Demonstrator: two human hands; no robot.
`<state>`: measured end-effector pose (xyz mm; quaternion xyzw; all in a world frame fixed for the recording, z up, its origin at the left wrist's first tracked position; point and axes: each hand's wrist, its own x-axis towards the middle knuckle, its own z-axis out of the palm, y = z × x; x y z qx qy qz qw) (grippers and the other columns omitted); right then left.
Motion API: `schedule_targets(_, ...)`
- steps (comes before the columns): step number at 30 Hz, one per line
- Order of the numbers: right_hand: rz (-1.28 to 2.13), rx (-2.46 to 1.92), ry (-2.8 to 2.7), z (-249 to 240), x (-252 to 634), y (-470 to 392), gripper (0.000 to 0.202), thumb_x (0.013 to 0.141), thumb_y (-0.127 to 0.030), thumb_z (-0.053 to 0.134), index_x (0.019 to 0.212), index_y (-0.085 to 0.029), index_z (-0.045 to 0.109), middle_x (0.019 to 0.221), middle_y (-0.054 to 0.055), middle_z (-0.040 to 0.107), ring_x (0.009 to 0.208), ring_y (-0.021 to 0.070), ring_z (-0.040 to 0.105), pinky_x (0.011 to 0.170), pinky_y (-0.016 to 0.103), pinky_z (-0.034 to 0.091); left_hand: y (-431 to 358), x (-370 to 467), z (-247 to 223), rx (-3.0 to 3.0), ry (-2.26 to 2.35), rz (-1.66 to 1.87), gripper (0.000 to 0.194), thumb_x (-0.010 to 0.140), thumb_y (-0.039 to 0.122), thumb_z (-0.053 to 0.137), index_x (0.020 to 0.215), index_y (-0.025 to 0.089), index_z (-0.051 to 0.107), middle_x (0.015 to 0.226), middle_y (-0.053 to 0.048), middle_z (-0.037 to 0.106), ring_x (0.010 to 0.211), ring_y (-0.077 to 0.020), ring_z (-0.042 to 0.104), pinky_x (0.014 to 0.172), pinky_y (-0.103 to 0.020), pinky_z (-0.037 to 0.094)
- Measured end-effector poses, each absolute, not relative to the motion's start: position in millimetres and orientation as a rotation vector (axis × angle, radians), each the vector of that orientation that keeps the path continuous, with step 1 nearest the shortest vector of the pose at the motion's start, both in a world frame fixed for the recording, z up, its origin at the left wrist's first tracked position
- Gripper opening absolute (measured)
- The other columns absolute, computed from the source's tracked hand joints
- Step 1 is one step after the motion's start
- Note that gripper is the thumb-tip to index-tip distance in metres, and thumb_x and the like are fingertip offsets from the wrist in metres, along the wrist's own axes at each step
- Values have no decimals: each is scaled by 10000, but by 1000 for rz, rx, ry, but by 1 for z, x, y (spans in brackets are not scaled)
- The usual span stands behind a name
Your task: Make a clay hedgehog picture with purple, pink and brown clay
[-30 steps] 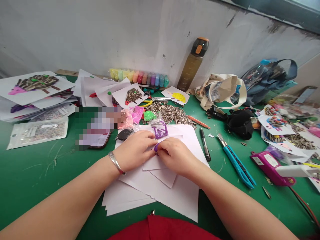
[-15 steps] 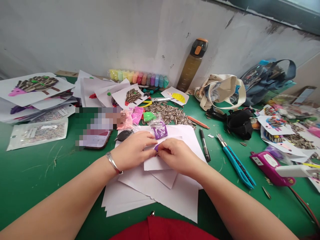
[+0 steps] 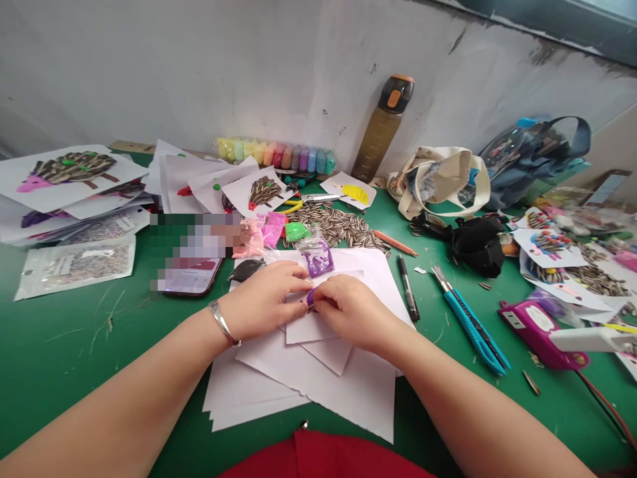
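Note:
A small piece of purple modelling clay [image 3: 311, 298] sits on a small sheet of white paper [image 3: 303, 332], mostly covered by my fingers. My right hand [image 3: 348, 305] is closed in a pinch on its right side, fingertips pressed on it. To the left, my left hand [image 3: 269, 299] rests on the paper, fingers stretched out and thumb apart, its thumb tip close by the clay. Just beyond my hands lies an unwrapped block of purple clay [image 3: 318, 259]. Larger white sheets [image 3: 358, 398] are stacked underneath.
Sunflower seeds [image 3: 338, 226] are heaped behind the sheets, near green clay [image 3: 297, 231]. A pen [image 3: 408, 289], a blue utility knife [image 3: 470, 325] and a purple glue gun [image 3: 542, 335] lie to the right. A phone [image 3: 194, 275] and seed-hedgehog pictures [image 3: 74, 169] lie left; a bottle [image 3: 381, 129] stands behind.
My left hand has shifted very slightly, its thumb a touch back from the clay, so more purple shows between my hands. My right hand keeps its pinch in nearly the same place.

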<state>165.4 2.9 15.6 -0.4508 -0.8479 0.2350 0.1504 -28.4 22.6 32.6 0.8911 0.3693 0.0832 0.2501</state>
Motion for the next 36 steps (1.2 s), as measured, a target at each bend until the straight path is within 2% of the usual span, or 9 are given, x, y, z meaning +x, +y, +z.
schedule_targets(7,557,-1237,-2527,13,164,1,185,847,-97,516,722,-155,640,723,41,644,709,157,518,676,275,353,23,-28,28,2442,995,235,178,866,222,590,997,197,707,1031,-75,605,1002,-239,545,891,-354,445)
schedule_targets(20,861,-1219,-2354,26,179,5,201,825,-63,509,759,-195,645,774,-15,661,762,125,559,698,246,390,22,-28,30,2437,1004,247,241,848,215,602,1064,219,708,1069,-74,612,1021,-245,555,917,-370,446)
schedule_targets(26,878,-1359,-2234,30,192,7,170,853,-139,520,804,-206,668,773,-11,651,710,125,568,643,251,389,22,-29,30,2452,994,257,246,859,288,605,1068,210,708,1097,-83,613,1021,-249,563,921,-378,445)
schedule_targets(30,826,-1382,-2256,28,191,6,176,857,-133,518,789,-203,665,766,-5,644,720,133,567,645,253,386,21,-28,28,2463,1005,274,249,847,262,606,1072,213,700,1094,-84,609,1026,-251,554,931,-382,440)
schedule_targets(36,576,-1167,-2503,16,174,1,184,890,-119,513,805,-173,667,789,41,658,787,167,546,739,287,380,20,-27,30,2449,991,284,189,857,238,585,1007,213,696,1044,-76,600,990,-238,544,890,-356,449)
